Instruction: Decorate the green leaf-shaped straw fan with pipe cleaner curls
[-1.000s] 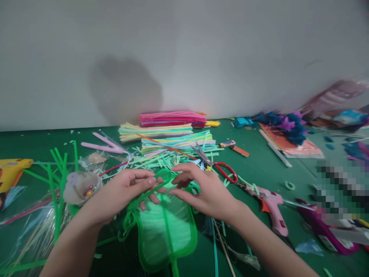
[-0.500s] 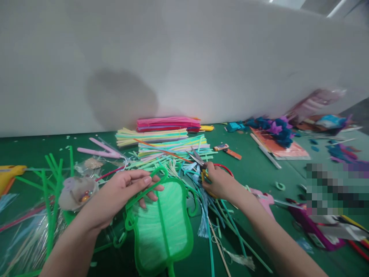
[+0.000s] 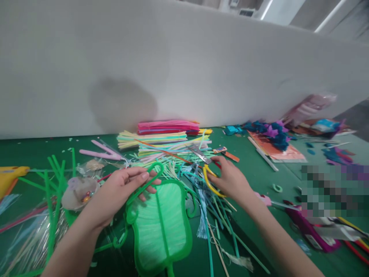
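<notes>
My left hand (image 3: 127, 188) pinches a green fuzzy stem (image 3: 148, 181) with a curled end, held over the upper left of a green leaf-shaped piece (image 3: 161, 223). That piece has a fuzzy green rim, a central rib and curls at its sides. To the right, my right hand (image 3: 230, 177) has its fingers on scissors (image 3: 208, 171) with yellow and red handles. Their blades point up and left over a bundle of pastel stems (image 3: 173, 148). Blue tassels (image 3: 202, 219) hang just below the scissors.
Pink stems (image 3: 168, 127) lie by the grey wall. Left are a yellow glue gun (image 3: 11, 177), a pink flat tool (image 3: 100, 154) and a bowl of beads (image 3: 79, 192). Right are an orange packet (image 3: 288, 154), a lighter (image 3: 231, 156) and a magenta device (image 3: 313, 231).
The scissors have turned in my right hand, with the yellow handle loop now more exposed and the blades closer together. My right hand has shifted slightly right. My left hand still holds the green stem.
</notes>
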The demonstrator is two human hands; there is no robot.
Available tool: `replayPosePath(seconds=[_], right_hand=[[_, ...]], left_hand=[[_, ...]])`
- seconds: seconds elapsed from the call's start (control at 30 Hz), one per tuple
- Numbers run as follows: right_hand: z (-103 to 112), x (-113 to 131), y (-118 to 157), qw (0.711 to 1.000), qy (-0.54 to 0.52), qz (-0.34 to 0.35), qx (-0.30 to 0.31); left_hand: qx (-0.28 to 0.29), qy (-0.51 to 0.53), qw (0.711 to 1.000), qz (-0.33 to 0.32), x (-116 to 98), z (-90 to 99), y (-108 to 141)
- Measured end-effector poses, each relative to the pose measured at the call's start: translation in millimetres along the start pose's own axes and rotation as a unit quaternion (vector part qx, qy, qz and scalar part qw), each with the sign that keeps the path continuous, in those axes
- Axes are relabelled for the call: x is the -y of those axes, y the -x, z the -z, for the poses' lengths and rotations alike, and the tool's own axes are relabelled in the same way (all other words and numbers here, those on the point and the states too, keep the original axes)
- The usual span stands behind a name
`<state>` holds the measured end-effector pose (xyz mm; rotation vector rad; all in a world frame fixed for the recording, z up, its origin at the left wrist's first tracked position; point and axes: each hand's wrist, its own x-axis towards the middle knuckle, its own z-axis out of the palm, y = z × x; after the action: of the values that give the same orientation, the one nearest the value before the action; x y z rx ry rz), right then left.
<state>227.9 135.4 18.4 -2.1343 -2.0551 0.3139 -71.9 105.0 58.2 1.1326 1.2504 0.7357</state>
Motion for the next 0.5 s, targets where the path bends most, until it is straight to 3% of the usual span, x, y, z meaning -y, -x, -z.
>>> replayPosePath(seconds=[0.03,0.1,0.23,0.37,0.5], right_hand=[[4.5,2.1,6.2,0.999,-0.046,-0.007,-0.021],[13.8,6.4,21.8,0.993,-0.115,-0.003,0.007],[30.3,2.8,49.0,0.993,-0.051,0.009,0.102],[53.0,-18.4,53.9,0.986,-0.046,0.026,0.158],[77.4,-28.1,58.9,0.947,-0.139,0.068,0.281]], left_hand=[[-0.008,0.001,1.0,-0.005,0.6,-0.2,0.0],[-0.023,0.008,1.0,-0.015,1.8,-0.5,-0.3],[-0.037,0.011,0.999,-0.021,3.5,-0.2,-2.2],[-0.04,-0.001,0.999,-0.021,3.8,0.9,-4.2],[-0.032,0.001,0.999,-0.028,2.6,-0.2,-3.8]])
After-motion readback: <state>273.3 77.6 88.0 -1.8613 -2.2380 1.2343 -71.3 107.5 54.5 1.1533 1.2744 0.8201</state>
